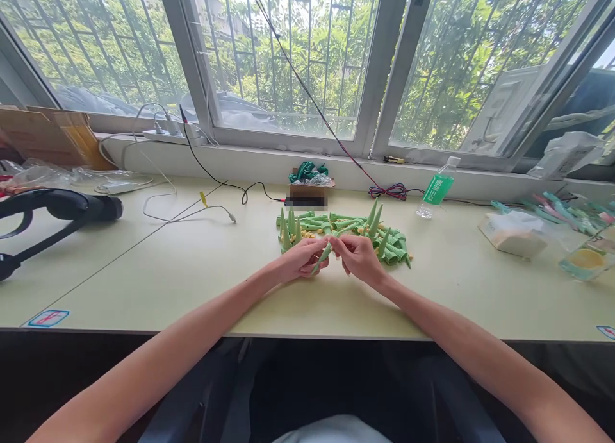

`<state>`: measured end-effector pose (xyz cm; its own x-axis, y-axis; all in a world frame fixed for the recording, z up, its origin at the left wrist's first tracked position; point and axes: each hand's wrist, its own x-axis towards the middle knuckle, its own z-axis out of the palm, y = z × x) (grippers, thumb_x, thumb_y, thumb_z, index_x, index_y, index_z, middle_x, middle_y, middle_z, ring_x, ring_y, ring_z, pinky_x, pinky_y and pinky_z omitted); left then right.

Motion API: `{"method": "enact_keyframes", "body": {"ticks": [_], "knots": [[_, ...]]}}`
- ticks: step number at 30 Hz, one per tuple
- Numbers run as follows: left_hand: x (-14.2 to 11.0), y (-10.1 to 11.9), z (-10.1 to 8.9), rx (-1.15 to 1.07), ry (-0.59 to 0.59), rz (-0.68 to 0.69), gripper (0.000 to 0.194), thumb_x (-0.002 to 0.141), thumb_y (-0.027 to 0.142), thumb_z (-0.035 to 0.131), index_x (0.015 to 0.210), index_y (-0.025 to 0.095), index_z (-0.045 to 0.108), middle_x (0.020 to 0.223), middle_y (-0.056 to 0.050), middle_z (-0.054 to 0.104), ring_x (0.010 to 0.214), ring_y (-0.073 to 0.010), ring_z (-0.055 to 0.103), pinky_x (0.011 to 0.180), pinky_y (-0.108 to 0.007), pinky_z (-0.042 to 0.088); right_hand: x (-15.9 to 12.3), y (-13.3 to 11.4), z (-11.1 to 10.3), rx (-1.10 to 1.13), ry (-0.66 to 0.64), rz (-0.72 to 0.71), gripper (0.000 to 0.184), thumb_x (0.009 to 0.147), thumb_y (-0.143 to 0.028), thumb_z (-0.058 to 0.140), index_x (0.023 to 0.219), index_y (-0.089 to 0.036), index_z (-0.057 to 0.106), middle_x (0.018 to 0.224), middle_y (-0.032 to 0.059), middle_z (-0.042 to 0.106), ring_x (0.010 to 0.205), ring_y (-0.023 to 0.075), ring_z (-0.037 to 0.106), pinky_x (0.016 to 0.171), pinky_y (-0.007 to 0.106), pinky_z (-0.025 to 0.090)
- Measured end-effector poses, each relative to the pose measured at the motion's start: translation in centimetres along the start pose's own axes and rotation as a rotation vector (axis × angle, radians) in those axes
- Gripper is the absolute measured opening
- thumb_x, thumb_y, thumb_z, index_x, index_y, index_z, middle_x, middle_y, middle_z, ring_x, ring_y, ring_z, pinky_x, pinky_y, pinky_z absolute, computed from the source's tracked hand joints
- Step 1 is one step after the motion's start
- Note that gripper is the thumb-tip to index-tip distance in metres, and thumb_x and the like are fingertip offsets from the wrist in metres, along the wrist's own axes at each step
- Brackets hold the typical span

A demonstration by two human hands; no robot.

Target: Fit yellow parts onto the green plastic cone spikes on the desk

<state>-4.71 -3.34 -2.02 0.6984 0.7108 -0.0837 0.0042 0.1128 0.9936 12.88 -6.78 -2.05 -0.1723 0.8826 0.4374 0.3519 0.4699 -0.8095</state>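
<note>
A green rolled strip (323, 254) is pinched between left hand (300, 261) and right hand (358, 257), both grips closed on it, rolling apparently under way beside the green pile (346, 233).

Hands meet at the middle of the table, right in front of the pile.

Both hands are over the table (192, 263), the left hand (298, 261) and right hand (358, 257) close together with one strip (323, 254) pinched between them. Just behind them lies the pile of strips (346, 228), and behind that a small box (307, 196) against the window sill (269, 161). To the right of the pile stands a bottle (436, 190), further right a packet (514, 233), then a cup (583, 261) near the edge. Off to the left a cable (192, 212) runs across the table, and a headset (52, 215) lies at the far left. A power strip (168, 134) sits up on the sill.
</note>
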Motion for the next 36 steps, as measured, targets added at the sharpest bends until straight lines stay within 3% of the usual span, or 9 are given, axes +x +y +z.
{"method": "enact_keyframes", "body": {"ticks": [8,12,16,18,21,24,28,36], "knots": [[-0.8,1.4,0.6,0.134,-0.006,0.088,0.043,0.083,0.058,0.062,0.082,0.015,0.056,0.056,0.004,0.047,0.037,-0.0006,0.022,0.037,-0.018,0.013,0.1,0.3,0.1,-0.021,0.05,-0.032,0.059,0.088,-0.069,0.042,0.058,-0.019,0.051,0.039,-0.0038,0.042,0.036,0.0098,0.041,0.043,0.024,0.031],[-0.8,2.2,0.7,0.139,0.154,0.2,0.042,0.082,0.056,0.064,0.08,0.015,0.056,0.058,0.003,0.049,0.038,-0.0009,0.027,0.037,-0.017,0.015,-0.1,0.6,0.3,-0.014,0.116,-0.066,0.059,0.096,-0.061,0.031,0.062,-0.019,0.053,0.043,-0.0033,0.04,0.042,0.0106,0.042,0.047,0.024,0.033],[-0.7,2.4,0.5,0.13,0.353,0.379,0.039,0.083,0.053,0.064,0.093,0.015,0.058,0.063,0.002,0.054,0.037,-0.0019,0.033,0.035,-0.017,0.022,0.0,1.2,0.7,-0.177,0.145,-0.13,0.046,0.097,-0.046,0.041,0.061,-0.018,0.051,0.049,-0.0035,0.04,0.047,0.0099,0.038,0.051,0.025,0.031],[-0.5,2.2,0.4,0.166,0.428,0.458,0.038,0.084,0.051,0.063,0.095,0.015,0.058,0.065,0.001,0.055,0.037,-0.0034,0.039,0.034,-0.018,0.027,0.2,1.8,1.1,-0.276,0.085,-0.164,0.034,0.093,-0.037,0.05,0.065,-0.018,0.052,0.054,-0.0032,0.044,0.05,0.0101,0.039,0.052,0.024,0.032],[-0.2,1.8,0.4,0.262,0.533,0.556,0.033,0.085,0.048,0.062,0.09,0.015,0.058,0.069,0.001,0.054,0.036,-0.0035,0.041,0.034,-0.019,0.03,0.5,2.6,1.6,-0.352,-0.015,-0.219,0.012,0.09,-0.023,0.051,0.085,-0.017,0.061,0.072,0.0011,0.059,0.06,0.0125,0.049,0.062,0.026,0.041],[0.0,1.3,0.3,0.388,0.603,0.615,0.028,0.087,0.044,0.061,0.093,0.017,0.058,0.072,0.001,0.054,0.038,-0.0039,0.044,0.035,-0.019,0.033,0.6,3.0,2.0,-0.414,-0.06,-0.331,0.015,0.086,-0.017,0.055,0.099,-0.018,0.063,0.097,0.0071,0.066,0.083,0.0186,0.057,0.079,0.032,0.047],[0.0,1.0,0.6,0.482,0.626,0.632,0.028,0.086,0.04,0.062,0.103,0.018,0.055,0.072,0.002,0.057,0.043,-0.0064,0.05,0.04,-0.019,0.039,0.7,2.9,2.2,-0.479,-0.18,-0.451,0.018,0.086,-0.019,0.058,0.103,-0.02,0.062,0.125,0.0092,0.061,0.114,0.0251,0.05,0.099,0.042,0.041],[-0.3,1.0,1.1,0.575,0.618,0.628,0.047,0.087,0.034,0.06,0.128,0.023,0.04,0.063,0.007,0.052,0.041,-0.0056,0.045,0.043,-0.017,0.037,0.7,2.8,2.3,-0.537,-0.243,-0.388,0.01,0.089,-0.019,0.054,0.098,-0.019,0.059,0.115,0.0098,0.064,0.114,0.0264,0.051,0.099,0.046,0.038]]}}
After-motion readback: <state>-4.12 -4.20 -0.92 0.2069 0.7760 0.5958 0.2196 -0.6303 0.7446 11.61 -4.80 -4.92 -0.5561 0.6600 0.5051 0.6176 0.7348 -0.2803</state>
